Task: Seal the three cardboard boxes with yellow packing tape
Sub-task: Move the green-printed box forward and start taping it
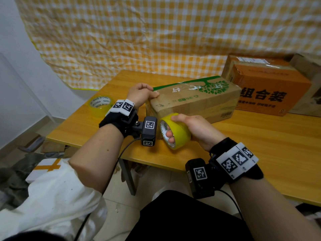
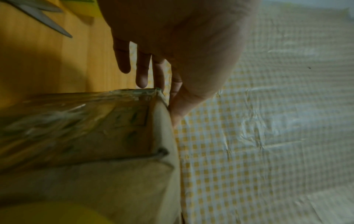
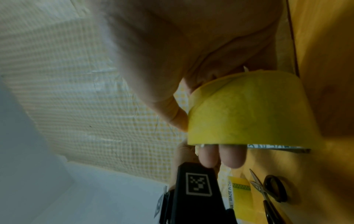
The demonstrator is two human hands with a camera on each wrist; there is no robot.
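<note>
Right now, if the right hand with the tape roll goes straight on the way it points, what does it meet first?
Most likely the near end of the green-printed box: the right hand holds the yellow tape roll just before it. Whether roll and box already touch cannot be told.

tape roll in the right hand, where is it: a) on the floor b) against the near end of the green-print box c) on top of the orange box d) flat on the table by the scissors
b: the right hand grips the tape roll, fingers through its core, at the near end of the green-print box, which the left hand steadies.
</note>
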